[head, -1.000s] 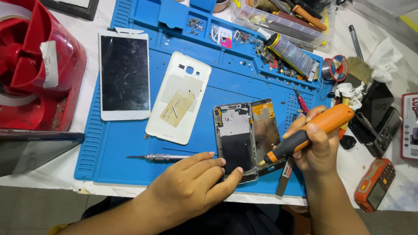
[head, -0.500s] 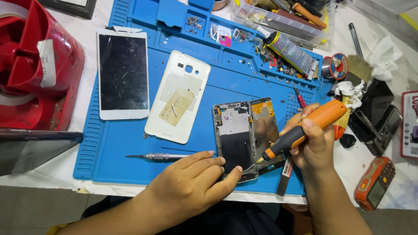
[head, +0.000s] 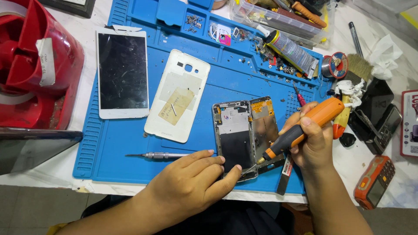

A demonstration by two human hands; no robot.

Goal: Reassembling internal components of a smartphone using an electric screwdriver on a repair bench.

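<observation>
Orange and black, the screwdriver (head: pixel 305 126) is clenched in the right hand (head: pixel 311 146), fingers curled tight round its handle, tip down at the lower edge of the opened phone frame (head: pixel 237 139); the frame lies on the blue mat (head: pixel 109 152), and the left hand (head: pixel 191 185) rests against its bottom corner, fingers loosely spread, holding nothing. Left of the frame lie a thin metal driver (head: pixel 159 155), a white back cover (head: pixel 177 101) and a white-edged screen (head: pixel 122 74); a small orange phone (head: pixel 374 182) sits well right of it.

Bare mat (head: pixel 130 143) beside metal driver (head: pixel 159 155)
</observation>
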